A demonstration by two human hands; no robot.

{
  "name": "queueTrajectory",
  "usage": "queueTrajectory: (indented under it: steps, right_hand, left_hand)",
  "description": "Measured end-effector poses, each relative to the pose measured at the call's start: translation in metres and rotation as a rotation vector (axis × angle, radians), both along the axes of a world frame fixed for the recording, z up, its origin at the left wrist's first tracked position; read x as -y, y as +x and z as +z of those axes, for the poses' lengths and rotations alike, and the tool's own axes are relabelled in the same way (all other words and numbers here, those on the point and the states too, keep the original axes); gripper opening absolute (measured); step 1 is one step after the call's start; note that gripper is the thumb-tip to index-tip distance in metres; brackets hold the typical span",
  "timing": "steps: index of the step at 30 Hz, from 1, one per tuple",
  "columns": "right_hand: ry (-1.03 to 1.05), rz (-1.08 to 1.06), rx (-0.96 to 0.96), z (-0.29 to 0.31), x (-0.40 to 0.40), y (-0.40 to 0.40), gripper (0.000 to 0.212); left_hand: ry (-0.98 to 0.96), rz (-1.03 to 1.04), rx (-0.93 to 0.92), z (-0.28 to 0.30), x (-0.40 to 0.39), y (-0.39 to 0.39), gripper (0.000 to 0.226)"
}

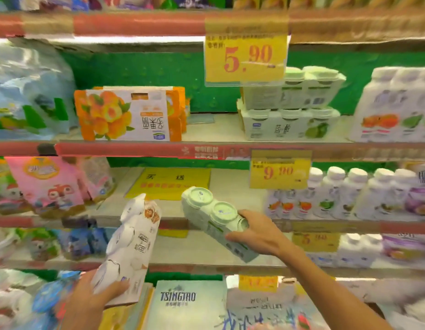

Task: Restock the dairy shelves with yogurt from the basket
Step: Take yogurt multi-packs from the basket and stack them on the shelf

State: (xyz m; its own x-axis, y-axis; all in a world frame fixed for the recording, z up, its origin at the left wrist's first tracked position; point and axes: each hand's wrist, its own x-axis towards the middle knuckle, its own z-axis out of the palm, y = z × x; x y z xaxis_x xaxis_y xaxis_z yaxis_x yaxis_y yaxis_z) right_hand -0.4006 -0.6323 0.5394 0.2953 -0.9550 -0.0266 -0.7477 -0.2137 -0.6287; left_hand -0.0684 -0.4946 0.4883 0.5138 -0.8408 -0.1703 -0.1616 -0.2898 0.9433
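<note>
Two yogurt packs, one in each hand, at the shop shelves.

The right hand (256,232) wraps its fingers round the pale green plastic-wrapped pack of yogurt bottles (215,219), tipped up in front of the bare patch of the beige middle shelf (233,186). I think it should go in flat, caps up, beside the flat yellow paper sign (170,183). The left hand (92,296) grips the white plastic-wrapped yogurt pack (130,244) low down, and it can wait. I cannot see the basket. Yellow price tags (246,58) hang above. A Tsingtao box (183,303) sits below.
</note>
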Motion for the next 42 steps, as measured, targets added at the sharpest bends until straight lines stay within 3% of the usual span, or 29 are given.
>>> queueTrajectory:
  steps: [4, 7, 11, 17, 23, 27, 30, 35, 38, 42]
  right_hand:
    - [-0.068, 0.074, -0.108, 0.004, 0.040, -0.012, 0.050]
    - [-0.123, 0.126, -0.212, 0.009, 0.069, -0.007, 0.049]
    - [-0.138, 0.138, -0.355, 0.010, 0.100, 0.002, 0.069]
    - [-0.059, 0.159, -0.432, -0.003, 0.132, 0.019, 0.073]
    - [0.114, 0.226, -0.480, 0.000, 0.148, 0.014, 0.068]
    - [0.111, 0.248, -0.469, 0.000, 0.147, 0.014, 0.068]
    - [0.033, 0.235, -0.497, -0.006, 0.144, 0.015, 0.069]
    - [-0.244, 0.131, -0.456, -0.020, 0.117, 0.029, 0.088]
    - [-0.426, 0.103, -0.311, -0.021, 0.094, 0.055, 0.078]
    - [-0.497, 0.093, -0.234, -0.027, 0.075, 0.077, 0.071]
  left_hand:
    - [0.050, -0.054, -0.041, -0.031, 0.031, 0.006, 0.123]
    - [0.041, -0.059, -0.029, -0.011, 0.035, -0.006, 0.113]
    - [0.011, -0.060, -0.055, -0.003, 0.039, -0.005, 0.104]
    - [-0.043, -0.096, -0.120, 0.006, 0.049, 0.009, 0.074]
    - [-0.074, -0.132, -0.164, 0.003, 0.064, 0.025, 0.087]
    - [-0.077, -0.172, -0.204, -0.002, 0.074, 0.036, 0.085]
    - [-0.081, -0.225, -0.179, 0.001, 0.085, 0.041, 0.082]
    - [-0.115, -0.299, -0.056, 0.013, 0.108, 0.047, 0.079]
    - [-0.136, -0.346, 0.088, 0.018, 0.132, 0.060, 0.076]
    - [-0.148, -0.423, 0.254, 0.031, 0.179, 0.069, 0.069]
